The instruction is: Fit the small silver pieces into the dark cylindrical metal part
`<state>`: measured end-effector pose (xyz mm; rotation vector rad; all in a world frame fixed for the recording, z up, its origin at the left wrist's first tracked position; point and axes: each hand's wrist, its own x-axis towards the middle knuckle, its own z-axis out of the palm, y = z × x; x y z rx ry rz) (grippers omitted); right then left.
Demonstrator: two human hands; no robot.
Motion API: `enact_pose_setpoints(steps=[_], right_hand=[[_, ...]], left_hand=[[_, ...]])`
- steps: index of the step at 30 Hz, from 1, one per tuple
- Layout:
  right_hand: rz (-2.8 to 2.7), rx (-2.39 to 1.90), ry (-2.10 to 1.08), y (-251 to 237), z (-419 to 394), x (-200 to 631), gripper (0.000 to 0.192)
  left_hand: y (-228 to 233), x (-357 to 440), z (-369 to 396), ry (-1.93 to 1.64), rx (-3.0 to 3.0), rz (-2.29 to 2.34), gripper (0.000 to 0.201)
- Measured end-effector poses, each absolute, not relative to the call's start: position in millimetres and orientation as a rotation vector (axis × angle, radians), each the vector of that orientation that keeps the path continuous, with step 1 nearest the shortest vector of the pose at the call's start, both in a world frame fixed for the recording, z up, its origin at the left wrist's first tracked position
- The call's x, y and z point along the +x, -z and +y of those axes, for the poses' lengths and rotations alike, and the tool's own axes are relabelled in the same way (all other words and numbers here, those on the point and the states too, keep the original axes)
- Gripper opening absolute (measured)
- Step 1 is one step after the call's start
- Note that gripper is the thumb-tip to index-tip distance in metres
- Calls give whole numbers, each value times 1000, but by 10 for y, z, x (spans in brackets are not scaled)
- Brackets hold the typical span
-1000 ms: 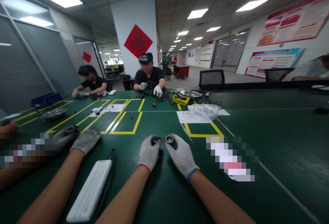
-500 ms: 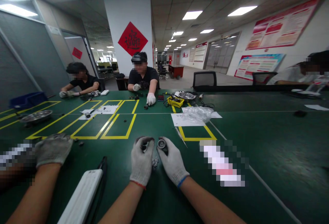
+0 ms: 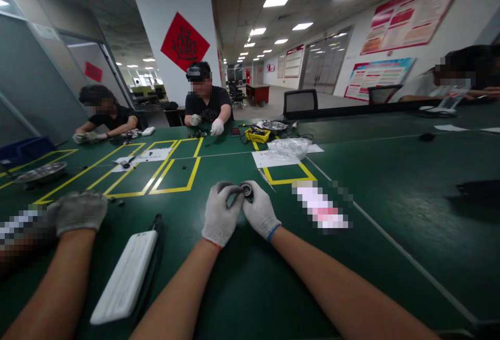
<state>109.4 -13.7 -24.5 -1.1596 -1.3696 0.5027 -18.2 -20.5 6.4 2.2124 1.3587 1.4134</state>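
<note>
My right hand (image 3: 261,209), in a white knit glove with a blue cuff edge, is closed around a small round dark part with a metallic ring (image 3: 247,190). Its ringed end faces up toward me. My left hand (image 3: 222,212), gloved with a red cuff edge, is pinched, its fingertips touching that part's left side. Anything between those fingertips is too small or hidden to make out. Both hands are held together above the green table (image 3: 242,288). The small metal pieces visible earlier between my hands do not show now.
A white power strip (image 3: 125,277) with a black cable lies left of my forearms. Beyond it rests a co-worker's gloved hand (image 3: 80,212). Tweezers (image 3: 266,179), a plastic bag (image 3: 289,148) on paper and a yellow tray (image 3: 258,135) lie ahead. Two co-workers sit across the table.
My hands have come together, and my left fingertips now meet the round part in my right hand. The view has shifted. The co-worker opposite has drawn an outstretched hand back.
</note>
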Motion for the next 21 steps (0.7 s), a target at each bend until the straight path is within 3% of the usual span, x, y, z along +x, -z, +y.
enact_pose_setpoints(steps=[21], right_hand=[[-1640, -1117, -222, 244, -44, 1249, 26]], left_hand=[[-138, -308, -19, -1431, 2448, 1234, 10]])
